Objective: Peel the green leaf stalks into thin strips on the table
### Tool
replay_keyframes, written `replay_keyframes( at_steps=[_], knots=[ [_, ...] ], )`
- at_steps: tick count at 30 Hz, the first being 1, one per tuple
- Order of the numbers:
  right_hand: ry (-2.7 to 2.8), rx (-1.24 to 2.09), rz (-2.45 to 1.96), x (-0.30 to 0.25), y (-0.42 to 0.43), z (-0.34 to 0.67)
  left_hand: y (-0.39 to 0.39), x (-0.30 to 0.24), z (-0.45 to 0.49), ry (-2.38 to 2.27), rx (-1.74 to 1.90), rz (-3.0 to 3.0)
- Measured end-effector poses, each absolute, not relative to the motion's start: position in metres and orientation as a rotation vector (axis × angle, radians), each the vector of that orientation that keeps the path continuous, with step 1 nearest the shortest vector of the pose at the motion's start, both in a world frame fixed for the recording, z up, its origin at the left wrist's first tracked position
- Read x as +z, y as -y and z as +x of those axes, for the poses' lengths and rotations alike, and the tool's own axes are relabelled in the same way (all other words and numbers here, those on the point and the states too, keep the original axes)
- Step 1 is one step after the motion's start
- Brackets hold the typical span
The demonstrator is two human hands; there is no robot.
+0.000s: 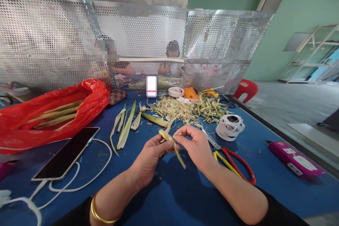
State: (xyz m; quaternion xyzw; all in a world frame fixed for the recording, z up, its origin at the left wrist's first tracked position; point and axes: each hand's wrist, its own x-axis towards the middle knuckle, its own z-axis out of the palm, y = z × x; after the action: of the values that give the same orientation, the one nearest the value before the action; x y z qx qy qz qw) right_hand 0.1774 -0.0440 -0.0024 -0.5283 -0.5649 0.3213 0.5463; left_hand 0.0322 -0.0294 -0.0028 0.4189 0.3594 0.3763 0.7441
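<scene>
Over the blue table, my left hand (152,153) pinches a folded pale green leaf strip (179,156) between thumb and fingers. One end of the strip hangs down toward me, and a rolled part sticks up above the thumb. My right hand (193,144) is closed, thumb and forefinger pressed together at the upper part of the same strip. Its other fingers are curled in. To the right, scissors (238,164) with red and yellow handles lie partly under my right forearm. Behind them stands a spool of white string (230,128). Longer leaf pieces (127,127) lie to the left.
A heap of leaf scraps (180,107) spreads behind my hands. On the left are a red plastic bag (92,95) with leaves, a phone (67,153) and a white cable (107,169). A purple box (295,159) sits right. A perforated metal screen (143,28) stands behind.
</scene>
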Motion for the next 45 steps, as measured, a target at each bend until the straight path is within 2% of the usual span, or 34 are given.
replay_keyframes(
  at_steps=[22,36,45],
  knots=[
    [1.430,0.753,-1.267,0.0045,0.0463,0.1788,0.0265,-0.0030,0.0294,-0.773,0.819,0.907],
    [1.415,0.583,-1.339,-0.0034,0.0460,0.1770,0.0282,-0.0033,0.0333,-0.988,0.824,1.066],
    [1.359,0.897,-1.215,-0.0011,0.0408,0.1837,0.0288,-0.0094,0.0319,-0.987,0.835,0.995]
  ],
)
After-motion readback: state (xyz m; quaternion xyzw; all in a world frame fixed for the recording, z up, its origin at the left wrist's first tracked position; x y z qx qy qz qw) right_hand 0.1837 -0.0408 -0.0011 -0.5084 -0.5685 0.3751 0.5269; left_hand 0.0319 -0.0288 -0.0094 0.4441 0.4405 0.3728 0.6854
